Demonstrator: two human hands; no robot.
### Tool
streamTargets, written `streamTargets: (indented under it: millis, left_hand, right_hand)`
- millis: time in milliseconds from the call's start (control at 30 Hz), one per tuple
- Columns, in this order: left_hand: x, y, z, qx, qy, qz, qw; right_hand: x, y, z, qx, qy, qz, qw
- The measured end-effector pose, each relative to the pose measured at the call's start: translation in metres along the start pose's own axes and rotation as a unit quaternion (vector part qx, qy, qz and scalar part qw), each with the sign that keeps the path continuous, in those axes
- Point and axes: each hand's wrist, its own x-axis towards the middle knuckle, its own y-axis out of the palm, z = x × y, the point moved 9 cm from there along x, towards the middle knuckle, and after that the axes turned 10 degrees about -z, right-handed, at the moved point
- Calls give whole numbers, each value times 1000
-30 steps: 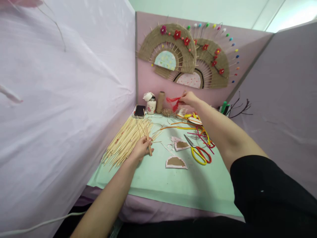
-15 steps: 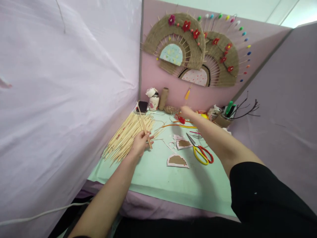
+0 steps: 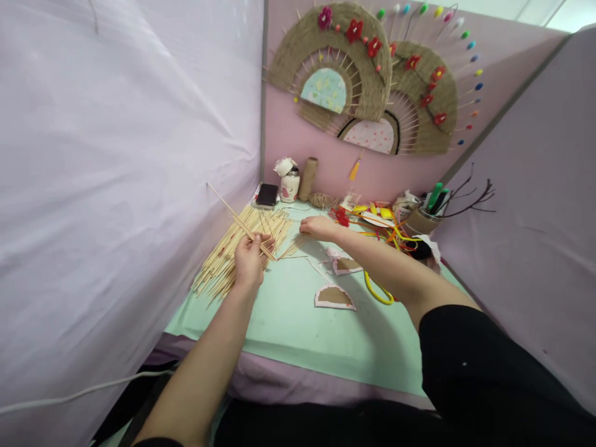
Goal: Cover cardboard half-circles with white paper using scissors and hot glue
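My left hand (image 3: 250,259) is closed around a few bamboo sticks (image 3: 242,225), which point up and to the left; one reaches well past the others. Under and beside it lies a wide pile of bamboo sticks (image 3: 218,254). My right hand (image 3: 319,228) is over the table to the right of the pile, its fingers bent together in a pinch. What they grip, if anything, is hidden. Just below those fingertips is a small group of short thin sticks (image 3: 293,246). My right forearm covers most of the scissors, leaving a yellow handle (image 3: 378,292) showing.
Two half-round cardboard pieces edged with pink cloth, one a near piece (image 3: 334,297), lie on the green table cover (image 3: 288,329). Behind stand a white jar (image 3: 289,186), a brown spool (image 3: 308,180) and a phone (image 3: 267,195). Twine fans (image 3: 338,37) hang on the pink back panel.
My right hand has come left and nearer, from the back of the table to beside the short sticks. My left hand has shifted slightly left, and its sticks now tilt farther left.
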Motion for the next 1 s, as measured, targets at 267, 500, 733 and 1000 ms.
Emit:
streamTargets:
  millis: [267,500,733,1000]
  left_hand:
    - [-2,7,3,51,1,27,998]
    - [1,4,5,53,12,31,998]
    - [-5,14,13,83,-6,80,993]
    - [-15,24,17,80,-54,113,989]
  right_hand:
    - [12,14,30,-44,-109,28,993]
    - [1,-6,10,-54,-67,-33,996]
    - [-36,-45,-18,42,82,-228,969]
    - [-64,-52,18,138,137,-302,933]
